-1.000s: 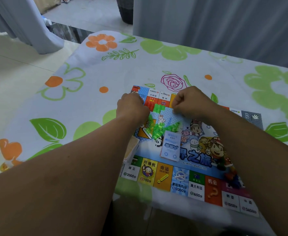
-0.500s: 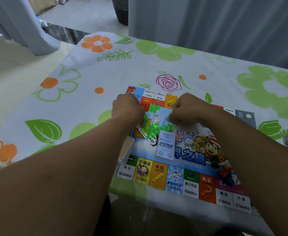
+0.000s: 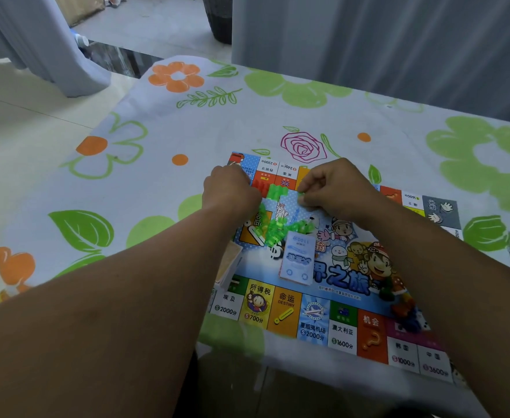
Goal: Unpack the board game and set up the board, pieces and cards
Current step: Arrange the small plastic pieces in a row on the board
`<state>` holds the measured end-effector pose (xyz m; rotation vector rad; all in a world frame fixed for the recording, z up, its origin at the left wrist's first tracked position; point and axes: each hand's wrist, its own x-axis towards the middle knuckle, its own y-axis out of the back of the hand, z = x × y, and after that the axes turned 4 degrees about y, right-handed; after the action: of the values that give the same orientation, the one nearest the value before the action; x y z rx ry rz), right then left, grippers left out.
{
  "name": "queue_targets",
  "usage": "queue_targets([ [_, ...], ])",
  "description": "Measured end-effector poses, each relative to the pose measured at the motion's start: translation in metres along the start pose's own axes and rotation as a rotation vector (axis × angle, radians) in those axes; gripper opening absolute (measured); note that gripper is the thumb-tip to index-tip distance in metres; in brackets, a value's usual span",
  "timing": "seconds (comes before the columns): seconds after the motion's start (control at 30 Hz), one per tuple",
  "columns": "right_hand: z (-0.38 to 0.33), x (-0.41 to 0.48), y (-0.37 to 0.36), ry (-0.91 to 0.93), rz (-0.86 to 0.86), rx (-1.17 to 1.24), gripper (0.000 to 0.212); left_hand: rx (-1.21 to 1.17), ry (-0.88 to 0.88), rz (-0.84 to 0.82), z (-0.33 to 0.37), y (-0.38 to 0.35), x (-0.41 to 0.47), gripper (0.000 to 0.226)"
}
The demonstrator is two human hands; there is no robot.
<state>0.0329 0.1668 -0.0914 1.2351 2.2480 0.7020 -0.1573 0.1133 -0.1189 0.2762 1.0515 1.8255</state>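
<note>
– Grey curtains (image 3: 398, 40) are hanging behind the desk (image 3: 157, 140), which is wearing a flowered cloth; pale floor tiles are showing to its left. Board location?
– The board (image 3: 317, 315) is lying flat near the desk's front edge, printed side up.
– Left hand?
– The left hand (image 3: 232, 191) is sitting over the board's far left corner with its fingers curling under. Contents cannot be determined.
– Right hand?
– The right hand (image 3: 335, 188) is pinching a small green piece (image 3: 301, 197) between thumb and fingertips, over the board's far side.
– Other items?
– Loose green pieces (image 3: 280, 227) are lying heaped on the board between the two wrists. A blue card stack (image 3: 297, 260) is sitting just beside them. Tan cards (image 3: 231, 260) are lying partly under the left forearm, and red pieces (image 3: 404, 309) are resting by the right forearm.
</note>
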Motion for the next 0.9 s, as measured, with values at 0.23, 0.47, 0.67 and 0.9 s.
queue_targets([
  [0.23, 0.010, 0.003, -0.006, 0.086, 0.026, -0.149, 0.007, 0.000, -0.004, 0.006, 0.000, 0.000, -0.001, 0.024],
  [0.47, 0.012, 0.004, -0.005, 0.055, -0.005, -0.164, 0.018, 0.000, -0.007, 0.002, -0.001, -0.001, 0.000, 0.026],
  [0.67, 0.008, 0.010, -0.014, 0.083, 0.033, -0.226, 0.010, -0.004, -0.009, 0.002, -0.002, -0.001, 0.001, 0.027],
  [0.9, 0.003, 0.014, -0.019, 0.076, 0.043, -0.219, 0.009, -0.002, -0.021, 0.000, -0.003, -0.001, 0.002, 0.031],
])
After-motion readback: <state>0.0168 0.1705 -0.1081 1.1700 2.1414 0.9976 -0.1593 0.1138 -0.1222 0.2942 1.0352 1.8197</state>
